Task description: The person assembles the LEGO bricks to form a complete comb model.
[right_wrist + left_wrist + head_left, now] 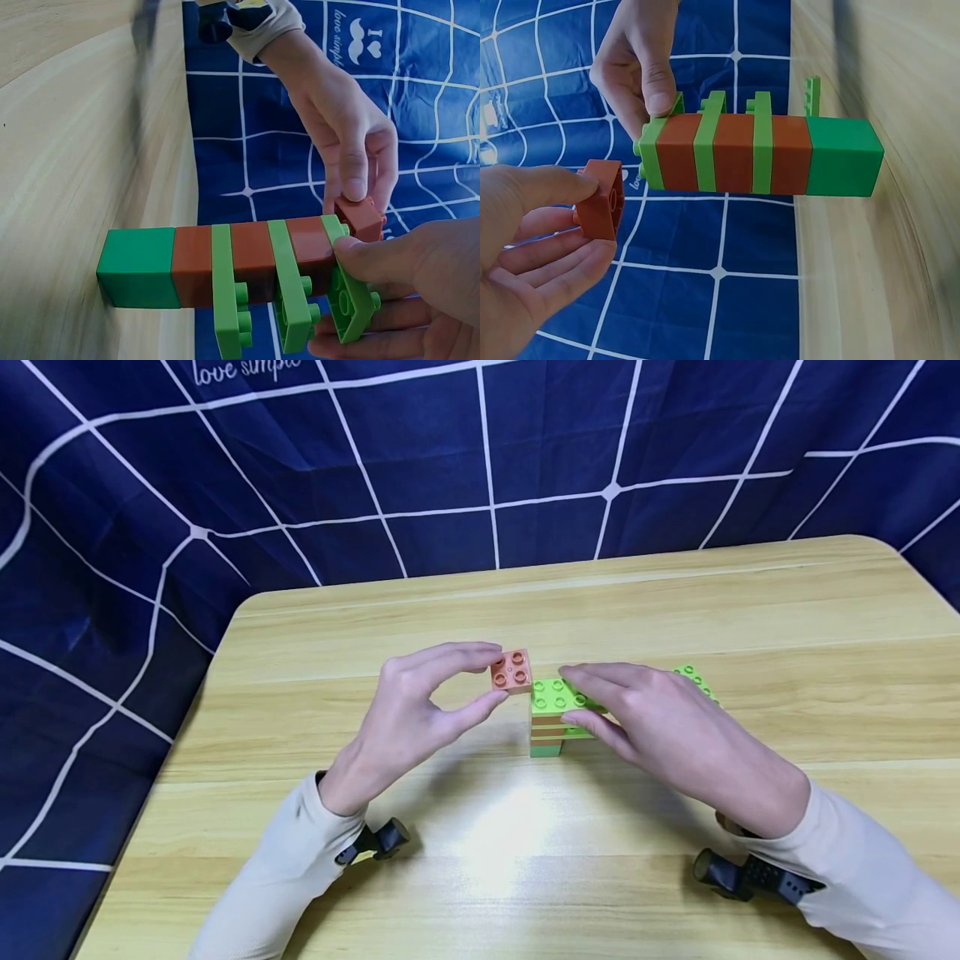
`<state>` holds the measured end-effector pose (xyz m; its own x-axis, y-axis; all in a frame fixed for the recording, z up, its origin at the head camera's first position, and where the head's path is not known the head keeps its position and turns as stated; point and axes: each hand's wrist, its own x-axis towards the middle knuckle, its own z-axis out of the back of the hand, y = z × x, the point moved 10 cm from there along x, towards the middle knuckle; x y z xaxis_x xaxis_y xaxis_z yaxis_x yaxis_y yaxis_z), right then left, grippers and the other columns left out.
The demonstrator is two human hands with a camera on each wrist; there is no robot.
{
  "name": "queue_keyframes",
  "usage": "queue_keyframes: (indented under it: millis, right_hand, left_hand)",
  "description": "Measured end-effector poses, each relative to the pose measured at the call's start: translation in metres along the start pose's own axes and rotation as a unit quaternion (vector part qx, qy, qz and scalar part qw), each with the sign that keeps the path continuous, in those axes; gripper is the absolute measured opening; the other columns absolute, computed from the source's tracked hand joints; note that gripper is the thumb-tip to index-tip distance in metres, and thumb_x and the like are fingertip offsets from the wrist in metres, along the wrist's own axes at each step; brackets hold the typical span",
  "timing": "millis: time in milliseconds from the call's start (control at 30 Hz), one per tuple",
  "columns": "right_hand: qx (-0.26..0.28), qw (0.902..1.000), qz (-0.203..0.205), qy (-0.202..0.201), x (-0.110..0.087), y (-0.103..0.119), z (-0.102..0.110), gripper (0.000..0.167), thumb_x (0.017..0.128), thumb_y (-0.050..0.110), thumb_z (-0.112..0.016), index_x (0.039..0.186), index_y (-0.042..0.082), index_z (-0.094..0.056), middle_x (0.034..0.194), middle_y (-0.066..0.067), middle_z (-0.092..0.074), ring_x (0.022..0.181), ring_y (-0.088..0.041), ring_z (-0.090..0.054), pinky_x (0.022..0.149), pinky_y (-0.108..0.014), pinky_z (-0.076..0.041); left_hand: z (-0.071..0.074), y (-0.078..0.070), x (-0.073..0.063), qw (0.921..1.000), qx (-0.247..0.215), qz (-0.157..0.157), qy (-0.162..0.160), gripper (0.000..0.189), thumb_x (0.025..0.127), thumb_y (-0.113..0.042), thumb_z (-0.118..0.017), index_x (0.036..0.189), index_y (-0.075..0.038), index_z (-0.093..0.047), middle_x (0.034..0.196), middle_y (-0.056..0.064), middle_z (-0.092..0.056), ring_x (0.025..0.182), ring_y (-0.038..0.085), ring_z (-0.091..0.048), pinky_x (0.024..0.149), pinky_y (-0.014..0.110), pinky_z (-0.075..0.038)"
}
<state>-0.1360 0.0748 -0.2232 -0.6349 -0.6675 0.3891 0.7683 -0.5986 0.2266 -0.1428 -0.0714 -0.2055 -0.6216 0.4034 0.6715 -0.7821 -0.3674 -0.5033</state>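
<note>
My left hand (401, 718) pinches a small orange-red toy building brick (512, 672) with four studs between thumb and fingers. Just to its right rises a brick tower (733, 157), with a dark green block (845, 157) at the bottom and orange-red bricks alternating with light green plates above it. These plates stick out to one side. On the topmost light green plate (346, 300), my right hand (671, 731) has a grip, thumb on one face and fingers on the other. The pinched brick is beside the tower's top; the head view does not show whether they touch.
Another light green studded piece (693, 681) lies beyond my right hand, partly hidden by it. The wooden table (360, 902) ends at a dark blue curtain (442, 452) with white lines, behind and to the left. Each wrist wears a small black camera (390, 837).
</note>
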Motion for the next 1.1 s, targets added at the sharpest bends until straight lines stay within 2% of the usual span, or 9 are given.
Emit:
queue_keyframes:
  millis: [400, 600, 933, 1100]
  right_hand:
    - [0.003, 0.9999, -0.008, 0.011, 0.000, 0.000, -0.001, 0.041, 0.089, 0.021, -0.070, 0.122, -0.002, -0.064, 0.110, -0.019, -0.069, 0.095, -0.034, -0.068, 0.074, -0.048, -0.058]
    - [0.006, 1.0000, 0.003, -0.001, 0.000, 0.001, 0.000, 0.039, 0.090, 0.022, -0.068, 0.120, -0.004, -0.064, 0.108, -0.018, -0.069, 0.092, -0.033, -0.069, 0.072, -0.046, -0.059]
    - [0.007, 1.0000, 0.002, 0.003, 0.001, 0.001, 0.000, 0.040, 0.089, 0.021, -0.069, 0.122, -0.002, -0.064, 0.109, -0.017, -0.069, 0.092, -0.033, -0.069, 0.070, -0.046, -0.059]
    - [0.011, 0.9998, -0.005, 0.014, 0.001, 0.000, -0.001, 0.044, 0.086, 0.018, -0.073, 0.123, -0.003, -0.062, 0.111, -0.018, -0.068, 0.095, -0.034, -0.068, 0.074, -0.046, -0.059]
  left_hand:
    - [-0.004, -0.010, 0.002, 0.9998, -0.012, -0.016, 0.009, 0.030, 0.075, -0.002, -0.080, 0.103, 0.006, -0.071, 0.104, 0.016, -0.071, 0.099, 0.024, -0.069, 0.091, 0.024, -0.052]
    - [-0.010, -0.013, 0.004, 0.9994, -0.017, -0.024, 0.017, 0.030, 0.075, -0.003, -0.081, 0.102, 0.007, -0.071, 0.103, 0.017, -0.071, 0.099, 0.024, -0.069, 0.092, 0.023, -0.052]
    - [-0.019, -0.013, 0.005, 0.9990, -0.015, -0.024, 0.034, 0.030, 0.077, -0.003, -0.080, 0.104, 0.006, -0.071, 0.103, 0.016, -0.072, 0.099, 0.022, -0.069, 0.091, 0.021, -0.052]
    - [-0.024, -0.012, 0.006, 0.9987, -0.015, -0.022, 0.044, 0.029, 0.078, -0.004, -0.078, 0.105, 0.005, -0.071, 0.103, 0.015, -0.072, 0.099, 0.022, -0.069, 0.091, 0.020, -0.051]
